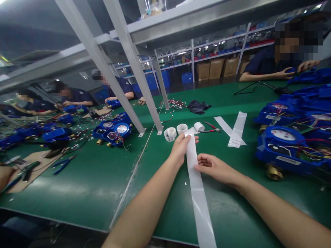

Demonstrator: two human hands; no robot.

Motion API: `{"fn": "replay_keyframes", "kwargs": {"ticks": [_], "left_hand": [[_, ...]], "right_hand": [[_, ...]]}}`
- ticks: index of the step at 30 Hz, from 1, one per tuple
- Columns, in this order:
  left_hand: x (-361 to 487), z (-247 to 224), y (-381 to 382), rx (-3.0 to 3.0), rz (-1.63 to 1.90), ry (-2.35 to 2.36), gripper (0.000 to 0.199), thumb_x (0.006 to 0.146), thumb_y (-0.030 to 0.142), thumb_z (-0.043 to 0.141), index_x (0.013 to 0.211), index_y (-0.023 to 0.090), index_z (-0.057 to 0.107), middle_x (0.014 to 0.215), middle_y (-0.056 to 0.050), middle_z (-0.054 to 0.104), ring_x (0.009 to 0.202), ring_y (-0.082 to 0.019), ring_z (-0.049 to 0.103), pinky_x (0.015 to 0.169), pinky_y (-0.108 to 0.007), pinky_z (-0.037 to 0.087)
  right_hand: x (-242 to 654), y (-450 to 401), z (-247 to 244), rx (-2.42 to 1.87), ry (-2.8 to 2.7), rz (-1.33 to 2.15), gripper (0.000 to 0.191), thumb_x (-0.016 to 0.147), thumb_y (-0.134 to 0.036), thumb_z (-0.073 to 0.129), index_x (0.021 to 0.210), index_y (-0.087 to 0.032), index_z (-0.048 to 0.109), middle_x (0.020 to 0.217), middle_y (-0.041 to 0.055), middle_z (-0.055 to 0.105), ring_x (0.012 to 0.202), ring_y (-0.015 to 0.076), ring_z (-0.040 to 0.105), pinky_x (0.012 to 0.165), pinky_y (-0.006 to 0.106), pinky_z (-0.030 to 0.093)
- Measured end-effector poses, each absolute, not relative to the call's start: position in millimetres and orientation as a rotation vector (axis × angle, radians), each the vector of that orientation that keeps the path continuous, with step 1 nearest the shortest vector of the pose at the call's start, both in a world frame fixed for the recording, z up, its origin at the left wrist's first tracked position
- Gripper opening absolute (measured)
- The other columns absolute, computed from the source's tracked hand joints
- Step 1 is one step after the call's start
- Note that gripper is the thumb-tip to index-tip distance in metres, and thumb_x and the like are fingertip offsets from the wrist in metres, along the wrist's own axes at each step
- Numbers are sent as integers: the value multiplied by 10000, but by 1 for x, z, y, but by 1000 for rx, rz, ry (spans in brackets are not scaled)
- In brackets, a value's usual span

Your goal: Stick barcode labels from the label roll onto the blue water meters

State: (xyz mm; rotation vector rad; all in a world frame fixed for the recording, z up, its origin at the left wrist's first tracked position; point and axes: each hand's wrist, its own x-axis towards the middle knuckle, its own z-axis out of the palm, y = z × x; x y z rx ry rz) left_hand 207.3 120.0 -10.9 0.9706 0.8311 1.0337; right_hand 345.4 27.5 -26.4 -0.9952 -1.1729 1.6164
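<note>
A long white label strip (196, 182) runs from between my hands down past the table's front edge. My left hand (180, 148) is closed on its upper end, thumb on top and fingers behind. Lower down, my right hand (212, 167) pinches the strip's right edge with thumb and curled fingers. Just beyond my left hand stand white label rolls (182, 129), and a partly unrolled one (199, 126) lies by red-handled pliers (210, 128). Two cut label strips (237, 129) lie crossed to the right.
Blue meter housings (281, 144) with wires and brass fittings crowd the right side; more blue housings (112, 129) sit left. Metal posts (137, 69) rise from the green table (98, 182). A dark cloth (198, 106) lies behind. Co-workers (274, 62) sit across and at left.
</note>
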Motion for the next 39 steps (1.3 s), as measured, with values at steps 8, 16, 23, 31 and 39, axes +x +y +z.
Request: {"fn": "replay_keyframes", "kwargs": {"ticks": [8,16,23,31,39], "left_hand": [[202,-21,86,1795,842,825,167,915,272,658,981,202,795,1117,-53,746,1032,-224,671,933,-345,497],[206,0,56,2195,672,868,84,859,288,740,883,255,814,1416,-37,617,1258,-282,573,1090,-420,423],[199,10,71,1044,731,952,643,948,731,428,990,161,721,1015,-121,729,955,-235,684,724,-297,536],[197,8,79,676,741,740,493,957,565,559,1124,141,749,1109,-112,752,908,-177,683,767,-258,533],[179,12,105,878,1175,866,363,930,259,656,1273,139,652,1128,-116,772,883,-187,750,796,-284,569]], "right_hand": [[354,41,-31,-1033,-747,1460,433,864,-589,745,1047,-198,709,1039,47,698,1007,200,630,849,293,500],[369,46,-24,-1102,-703,1372,398,735,-501,878,928,-197,711,853,-7,677,750,134,578,634,234,421],[363,37,-11,-1007,-790,1477,369,760,-470,873,956,-210,700,868,0,694,762,141,615,693,246,466],[356,23,2,-988,-1179,1419,344,834,-492,814,916,-181,692,822,-14,635,672,93,523,591,210,383],[354,25,-13,-1236,-1359,1520,435,744,-580,824,788,-183,652,699,-8,613,606,125,516,522,233,355]]}}
